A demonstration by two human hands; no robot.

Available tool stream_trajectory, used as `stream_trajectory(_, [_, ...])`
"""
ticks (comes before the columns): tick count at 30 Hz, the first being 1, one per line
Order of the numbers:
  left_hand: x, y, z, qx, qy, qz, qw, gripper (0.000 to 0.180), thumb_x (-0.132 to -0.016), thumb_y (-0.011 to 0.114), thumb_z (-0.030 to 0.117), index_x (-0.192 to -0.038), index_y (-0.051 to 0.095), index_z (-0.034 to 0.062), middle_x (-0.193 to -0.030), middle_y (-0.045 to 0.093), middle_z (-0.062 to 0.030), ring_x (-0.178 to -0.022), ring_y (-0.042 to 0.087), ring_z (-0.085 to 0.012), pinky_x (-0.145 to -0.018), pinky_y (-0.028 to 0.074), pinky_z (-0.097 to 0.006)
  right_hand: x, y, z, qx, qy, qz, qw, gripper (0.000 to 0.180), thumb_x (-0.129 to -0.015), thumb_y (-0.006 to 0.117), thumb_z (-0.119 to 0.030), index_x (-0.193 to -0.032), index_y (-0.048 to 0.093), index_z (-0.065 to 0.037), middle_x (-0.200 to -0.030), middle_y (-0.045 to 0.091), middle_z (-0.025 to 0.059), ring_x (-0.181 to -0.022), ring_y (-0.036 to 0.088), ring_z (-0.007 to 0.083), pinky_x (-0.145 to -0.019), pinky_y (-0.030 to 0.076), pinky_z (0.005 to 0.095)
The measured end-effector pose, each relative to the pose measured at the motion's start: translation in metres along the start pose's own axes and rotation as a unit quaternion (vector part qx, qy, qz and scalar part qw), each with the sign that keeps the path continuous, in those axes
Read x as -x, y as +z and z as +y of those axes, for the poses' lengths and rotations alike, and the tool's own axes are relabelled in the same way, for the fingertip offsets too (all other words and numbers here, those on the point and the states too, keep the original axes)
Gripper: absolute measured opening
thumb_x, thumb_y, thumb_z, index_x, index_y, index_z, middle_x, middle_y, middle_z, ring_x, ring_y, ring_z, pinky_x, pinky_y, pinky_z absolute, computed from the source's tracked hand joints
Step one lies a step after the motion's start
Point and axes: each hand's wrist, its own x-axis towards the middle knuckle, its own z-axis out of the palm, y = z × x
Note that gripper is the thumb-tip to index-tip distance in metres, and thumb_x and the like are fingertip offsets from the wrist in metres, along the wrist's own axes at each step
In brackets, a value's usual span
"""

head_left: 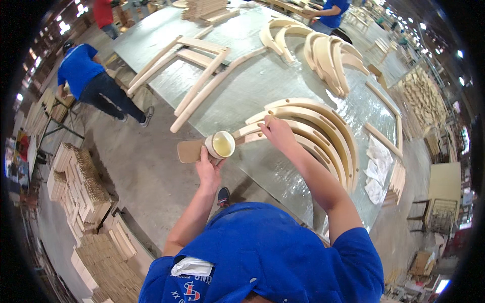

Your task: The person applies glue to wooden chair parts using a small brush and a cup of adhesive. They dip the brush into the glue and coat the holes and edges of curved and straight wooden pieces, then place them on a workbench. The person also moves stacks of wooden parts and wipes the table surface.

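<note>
My left hand (208,169) is closed around a white cup (230,138) of pale yellow liquid, held off the table's near-left edge. A flat brown piece with rounded corners (189,151) juts out to the left beside the cup; how it joins the cup is hidden. Reaching over the table, my right hand (277,132) has its fingers pinched together at one of the curved wooden chair parts (303,114). What those fingers hold, if anything, I cannot make out. Several of these arched parts stand nested side by side, with holes and slots along their edges.
On the metal-topped table (237,83) lie a wooden chair frame (202,60), more curved parts (323,53), straight strips (382,138) and crumpled white plastic (377,164). Stacked wood (83,192) stands at left. A person in blue (83,70) bends beyond the table's left edge.
</note>
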Motion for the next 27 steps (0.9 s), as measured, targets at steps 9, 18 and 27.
stream_trajectory(9, [0.027,-0.010,0.001,-0.013,0.054,0.055,0.997,0.042,-0.092,0.046,0.034,-0.124,0.041,0.0066,-0.120,0.050,-0.0097,-0.108,0.053,-0.0237,-0.081,0.052,-0.042,-0.001,-0.007,0.011,-0.044,0.034,-0.066,0.996,0.026,-0.085,0.057,-0.019,-0.091,0.055,0.006,-0.082,0.059,0.0215,-0.077,0.057,0.0326,-0.068,0.045,0.0408])
stream_trajectory(18, [0.078,-0.021,-0.001,-0.005,0.117,0.103,0.988,0.044,-0.089,0.052,0.040,-0.114,0.054,0.0044,-0.098,0.062,-0.0055,-0.084,0.061,-0.0157,-0.068,0.052,-0.032,0.022,0.002,-0.086,-0.406,-0.090,-0.031,0.909,0.022,-0.086,0.059,-0.016,-0.072,0.046,-0.004,-0.059,0.052,0.0035,-0.053,0.047,0.0090,-0.050,0.039,0.0231])
stream_trajectory(27, [0.134,-0.045,0.016,0.028,0.188,0.141,0.972,0.046,-0.090,0.051,0.041,-0.117,0.052,0.0037,-0.104,0.060,-0.0060,-0.090,0.060,-0.0152,-0.073,0.053,-0.033,0.025,0.055,-0.112,-0.544,-0.019,-0.192,0.817,0.023,-0.090,0.053,-0.018,-0.072,0.044,-0.006,-0.060,0.047,0.0021,-0.048,0.045,0.0082,-0.045,0.038,0.0213])
